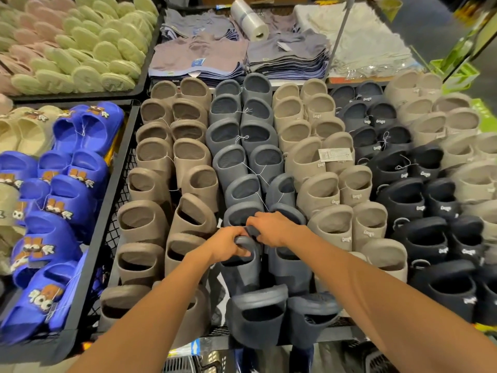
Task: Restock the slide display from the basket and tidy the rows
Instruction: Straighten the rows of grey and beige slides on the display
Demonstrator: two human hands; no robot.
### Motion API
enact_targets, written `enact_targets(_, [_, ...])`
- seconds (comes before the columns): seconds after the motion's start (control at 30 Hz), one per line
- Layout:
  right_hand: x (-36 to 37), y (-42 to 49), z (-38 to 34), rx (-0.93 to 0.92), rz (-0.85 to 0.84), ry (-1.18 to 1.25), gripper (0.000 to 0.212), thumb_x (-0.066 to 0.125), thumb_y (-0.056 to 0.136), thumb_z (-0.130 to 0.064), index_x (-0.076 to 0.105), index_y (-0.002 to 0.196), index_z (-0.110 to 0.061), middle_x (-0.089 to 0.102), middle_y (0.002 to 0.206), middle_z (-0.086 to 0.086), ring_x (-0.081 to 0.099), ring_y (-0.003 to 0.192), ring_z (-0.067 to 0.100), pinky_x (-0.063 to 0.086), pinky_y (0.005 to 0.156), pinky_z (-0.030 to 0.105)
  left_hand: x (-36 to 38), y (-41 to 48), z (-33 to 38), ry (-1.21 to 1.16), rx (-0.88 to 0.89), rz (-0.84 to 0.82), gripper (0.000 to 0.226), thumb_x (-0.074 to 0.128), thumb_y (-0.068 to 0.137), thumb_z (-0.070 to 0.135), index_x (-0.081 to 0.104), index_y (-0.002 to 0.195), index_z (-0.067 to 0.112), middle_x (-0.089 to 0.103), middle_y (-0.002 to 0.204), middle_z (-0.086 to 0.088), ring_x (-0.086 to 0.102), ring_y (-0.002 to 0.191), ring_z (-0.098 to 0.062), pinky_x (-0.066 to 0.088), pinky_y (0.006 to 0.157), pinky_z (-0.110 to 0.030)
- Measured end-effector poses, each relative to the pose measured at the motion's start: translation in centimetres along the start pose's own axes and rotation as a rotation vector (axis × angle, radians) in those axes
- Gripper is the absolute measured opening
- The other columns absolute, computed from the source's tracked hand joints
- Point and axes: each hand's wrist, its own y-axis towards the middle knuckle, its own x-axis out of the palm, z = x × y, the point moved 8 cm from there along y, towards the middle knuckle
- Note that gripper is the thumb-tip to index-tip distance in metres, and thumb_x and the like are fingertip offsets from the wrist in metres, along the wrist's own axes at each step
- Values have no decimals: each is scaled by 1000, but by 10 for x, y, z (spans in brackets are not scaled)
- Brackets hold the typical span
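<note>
A black wire display bin (122, 184) holds rows of slides standing on end: brown (156, 154), grey-blue (236, 135), beige (309, 157), black (403, 195) and pale beige (462, 130). In the grey-blue row, near its front, both hands meet on one pair. My left hand (228, 244) grips the strap of a grey-blue slide (243, 267). My right hand (271, 228) curls over the top of the neighbouring grey-blue slide (289, 267). Two more grey-blue slides (258, 316) stand in front of them at the bin's edge. A black basket (188, 364) shows partly at the bottom edge.
Left of the bin lies a tray of bright blue slides (70, 189) with bear charms and cream ones. Behind it are green and pink slippers (80, 41). Folded shirts (199, 57), a plastic bag roll (250, 20) and a metal pole (340, 36) stand at the back.
</note>
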Motion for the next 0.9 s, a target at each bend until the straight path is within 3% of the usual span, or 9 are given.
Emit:
enact_targets(0.07, [-5,-7,2,1,48,46,44,54,93,-24,44,135,-21,48,132,7,54,116,32,43,89,44,1,-3,-3,17,-24,60,29,84,73,17,63,92,17,69,92,-1,61,83,-15,47,70,-23])
enact_targets(0.17, [-20,-28,3,-13,195,116,43,50,94,-24,46,137,-20,51,135,5,50,121,29,40,97,47,5,-7,-2,253,-22,122,40,80,76,34,56,103,16,66,104,-5,60,98,-24,50,81,-36])
enact_targets(0.33, [-30,-83,13,-44,362,251,30,47,93,-27,64,117,-20,66,106,2,58,105,25,45,92,42,6,-18,7,612,-83,206,62,68,79,58,42,115,15,53,119,-8,51,114,-31,46,86,-45])
enact_targets(0.53, [-12,-138,8,-48,329,423,23,55,93,-23,67,112,-20,69,105,-5,59,100,10,44,92,25,7,-27,11,538,-113,234,62,69,81,54,40,117,12,52,119,-12,54,110,-34,48,83,-44])
enact_targets(0.77, [3,-158,15,91,341,507,25,55,93,-24,67,114,-22,68,109,-7,59,103,12,45,93,29,11,-25,17,566,-152,256,61,66,83,56,40,116,11,54,121,-12,53,112,-34,48,85,-44])
enact_targets(0.9, [15,-158,26,205,273,540,25,55,94,-24,67,116,-22,67,114,-4,60,106,14,44,92,25,20,-25,26,569,-51,304,51,62,85,56,44,109,15,56,114,-8,54,109,-31,47,83,-41])
